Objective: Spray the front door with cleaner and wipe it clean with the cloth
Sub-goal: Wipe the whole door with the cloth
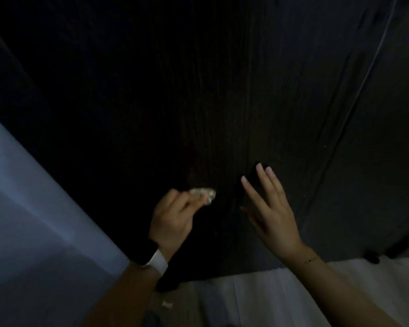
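A small crumpled cloth (203, 195) is pinched in the left hand (172, 218) against the dark front door (222, 90) for wiping, while the right hand (269, 208), fingers spread, is braced beside it.

The dark door (222, 90) fills the far view, its face bare above both hands. A pale wall (33, 208) closes the left side. The left hand (172, 218) and right hand (272, 213) sit side by side, a narrow gap between them.
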The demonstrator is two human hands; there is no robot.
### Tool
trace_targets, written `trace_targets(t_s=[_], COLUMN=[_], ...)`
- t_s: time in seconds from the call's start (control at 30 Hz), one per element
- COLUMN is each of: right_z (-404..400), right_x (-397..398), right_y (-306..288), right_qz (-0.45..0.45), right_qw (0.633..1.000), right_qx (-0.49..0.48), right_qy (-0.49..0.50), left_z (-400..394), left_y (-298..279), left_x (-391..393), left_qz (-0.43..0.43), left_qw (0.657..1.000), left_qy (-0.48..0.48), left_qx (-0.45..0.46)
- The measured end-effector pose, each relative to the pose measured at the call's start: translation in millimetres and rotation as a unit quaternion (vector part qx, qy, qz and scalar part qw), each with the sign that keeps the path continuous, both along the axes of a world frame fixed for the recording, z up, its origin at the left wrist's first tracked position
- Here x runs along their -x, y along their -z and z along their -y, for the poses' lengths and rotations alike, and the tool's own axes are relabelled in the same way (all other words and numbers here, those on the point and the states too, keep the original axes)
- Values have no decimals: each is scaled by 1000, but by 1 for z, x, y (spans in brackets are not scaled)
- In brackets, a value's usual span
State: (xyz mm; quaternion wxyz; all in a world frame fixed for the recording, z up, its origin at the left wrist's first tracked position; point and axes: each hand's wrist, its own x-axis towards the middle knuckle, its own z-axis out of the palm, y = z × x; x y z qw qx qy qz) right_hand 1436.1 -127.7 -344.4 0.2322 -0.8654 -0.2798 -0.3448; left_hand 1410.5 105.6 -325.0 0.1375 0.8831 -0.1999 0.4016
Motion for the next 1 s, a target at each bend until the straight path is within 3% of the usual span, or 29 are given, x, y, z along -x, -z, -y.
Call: trace_targets(t_s=[0.07, 0.17, 0.23, 0.3, 0.33, 0.57, 0.7, 0.83, 0.9, 0.97, 1.0], right_z=[1, -7, -22, -39, -45, -74, -87, -96, -92, -85, -82], right_x=[9, 34, 60, 82, 91, 115, 113, 102, 91, 76, 67], right_y=[6, 21, 29, 36, 40, 61, 73, 90, 90, 81, 75], right_qz=[-20, -117, -266, -398, -432, -456, -470, -437, -365, -239, -166], right_qw=[1000, 979, 901, 797, 764, 712, 710, 713, 758, 839, 885], right_qx=[-10, -164, -339, -451, -475, -525, -515, -547, -541, -489, -436], right_qy=[-7, -27, -42, -57, -61, -98, -100, -43, -9, -3, -6], left_z=[-9, 0, 12, 18, 19, 28, 21, 7, -11, -29, -35], left_y=[26, 22, 22, 33, 41, 75, 95, 99, 100, 100, 100], left_x=[12, 37, 57, 73, 78, 93, 96, 92, 89, 85, 83], left_qz=[-65, -171, -256, -312, -325, -356, -353, -355, -270, -134, -81], left_qw=[998, 962, 898, 849, 838, 776, 775, 802, 867, 939, 952], left_qy=[24, 20, 30, 36, 36, 58, 43, 48, 11, -68, -110], left_qx=[-1, 212, 357, 425, 437, 517, 522, 478, 419, 311, 274])
